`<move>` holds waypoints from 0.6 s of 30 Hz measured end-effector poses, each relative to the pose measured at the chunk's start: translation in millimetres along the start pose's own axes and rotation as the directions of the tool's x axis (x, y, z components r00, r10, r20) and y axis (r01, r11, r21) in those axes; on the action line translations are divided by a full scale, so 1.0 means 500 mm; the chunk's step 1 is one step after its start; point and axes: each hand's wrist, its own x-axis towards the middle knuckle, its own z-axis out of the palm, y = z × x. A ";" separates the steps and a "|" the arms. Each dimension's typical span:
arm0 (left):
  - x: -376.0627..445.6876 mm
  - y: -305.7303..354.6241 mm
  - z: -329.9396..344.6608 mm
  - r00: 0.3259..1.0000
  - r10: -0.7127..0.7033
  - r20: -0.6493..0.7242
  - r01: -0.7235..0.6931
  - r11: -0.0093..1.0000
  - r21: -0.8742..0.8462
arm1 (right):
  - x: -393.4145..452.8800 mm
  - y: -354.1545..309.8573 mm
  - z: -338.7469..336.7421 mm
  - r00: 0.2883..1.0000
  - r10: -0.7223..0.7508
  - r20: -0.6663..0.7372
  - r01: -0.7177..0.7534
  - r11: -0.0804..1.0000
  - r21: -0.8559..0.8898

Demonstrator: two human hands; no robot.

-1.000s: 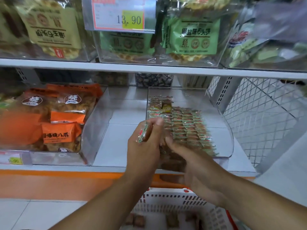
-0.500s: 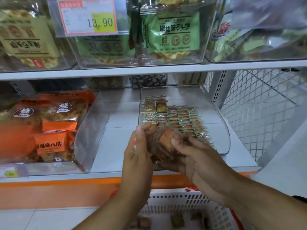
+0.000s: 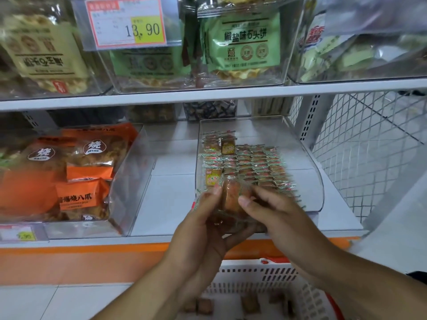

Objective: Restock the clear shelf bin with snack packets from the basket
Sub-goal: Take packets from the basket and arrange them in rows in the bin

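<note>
Both hands, left hand (image 3: 208, 224) and right hand (image 3: 275, 211), clamp their fingers on a bunch of snack packets (image 3: 233, 196) at the clear shelf bin's (image 3: 309, 181) front edge, above the basket (image 3: 261, 277), under a price tag (image 3: 126, 21) reading 13.90.

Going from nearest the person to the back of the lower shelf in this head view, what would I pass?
White basket → the left hand and right hand holding a bunch of snack packets → the clear shelf bin with rows of packets → a clear container of dark wrapped sweets at the back.
</note>
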 end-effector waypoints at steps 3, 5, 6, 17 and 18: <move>0.003 0.007 -0.010 1.000 -0.009 0.008 0.009 1.000 -0.020 | 0.007 0.003 -0.011 0.998 0.053 -0.033 -0.053 0.998 0.017; 0.004 0.013 -0.014 1.000 -0.013 0.016 0.013 1.000 -0.019 | 0.013 0.003 -0.013 0.991 0.099 -0.089 -0.084 0.984 0.155; 0.004 0.015 -0.014 1.000 -0.016 0.012 0.016 1.000 -0.019 | 0.014 0.002 -0.015 0.984 0.112 -0.142 -0.081 0.974 0.210; 0.009 -0.009 -0.010 0.999 -0.028 -0.045 0.021 0.990 -0.139 | -0.006 0.022 -0.006 0.980 -0.184 -0.081 0.130 0.887 -0.443; 0.009 -0.005 -0.010 0.998 -0.027 -0.048 0.021 0.993 -0.120 | -0.004 0.021 -0.008 0.979 -0.188 -0.076 0.139 0.894 -0.426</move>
